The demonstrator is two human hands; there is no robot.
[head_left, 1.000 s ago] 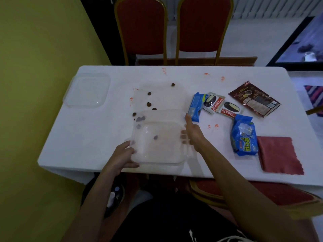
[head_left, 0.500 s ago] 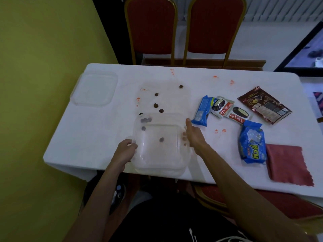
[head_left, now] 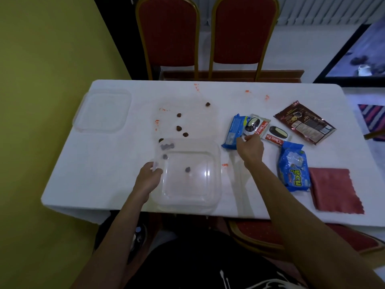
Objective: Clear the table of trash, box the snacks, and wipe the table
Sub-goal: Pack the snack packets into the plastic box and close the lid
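Observation:
A clear plastic box [head_left: 208,202] stands at the near edge of the white table [head_left: 104,163]. My left hand [head_left: 148,177] grips its left rim. My right hand [head_left: 250,147] has left the box and reaches the snacks, with its fingertips on the edge of a blue wrapped biscuit pack [head_left: 234,130] and a Choco Pie packet [head_left: 257,124]. A second Choco Pie packet [head_left: 277,135], a brown packet [head_left: 304,122] and a blue bag [head_left: 293,170] lie further right. Dark crumbs [head_left: 179,128] and orange stains [head_left: 157,122] dot the table's middle.
The box's clear lid [head_left: 103,110] lies at the far left corner. A red cloth [head_left: 334,190] lies at the near right. Two red chairs [head_left: 206,32] stand behind the table, another red chair [head_left: 260,234] is under the near edge. A yellow wall [head_left: 41,101] runs along the left.
My right hand has let go of the box's right side and moved right and away to the blue biscuit pack. My left hand stays on the box's rim.

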